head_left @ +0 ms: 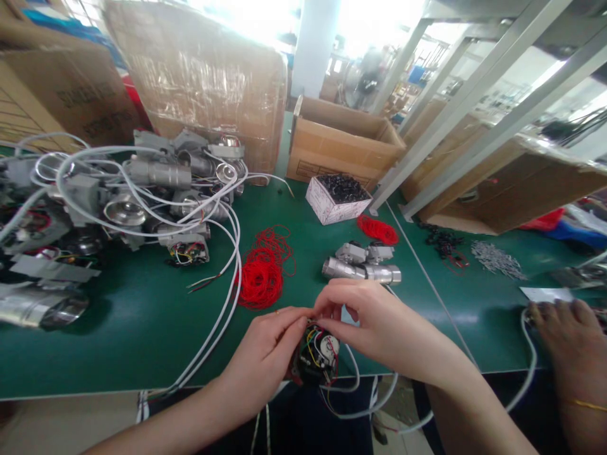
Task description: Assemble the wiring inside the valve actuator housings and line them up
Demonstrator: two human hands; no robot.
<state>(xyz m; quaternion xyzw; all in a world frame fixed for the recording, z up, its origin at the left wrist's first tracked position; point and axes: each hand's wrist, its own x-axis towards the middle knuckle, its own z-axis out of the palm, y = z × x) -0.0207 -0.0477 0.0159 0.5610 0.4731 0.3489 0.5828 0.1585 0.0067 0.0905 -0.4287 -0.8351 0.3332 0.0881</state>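
Observation:
Near the front edge of the green table, my left hand (270,347) grips a small wired actuator (317,355), its open face full of red, yellow, green and white wires around a round white part. The fingers of my right hand (353,319) are pinched at the upper edge of this actuator, close to my left fingertips; what they hold is too small to make out. A grey-white cable (353,373) runs from below the unit. Just beyond my right hand lie metal valve bodies with grey housings (363,262). A red wire bundle (260,278) lies ahead and left.
Metal valve units with white cables (156,189) are heaped at left. Behind stand a white box of black parts (337,196), an open cardboard box (341,139) and a metal frame post (455,88). Small grey parts (497,259) and another person's hand (569,341) are at right.

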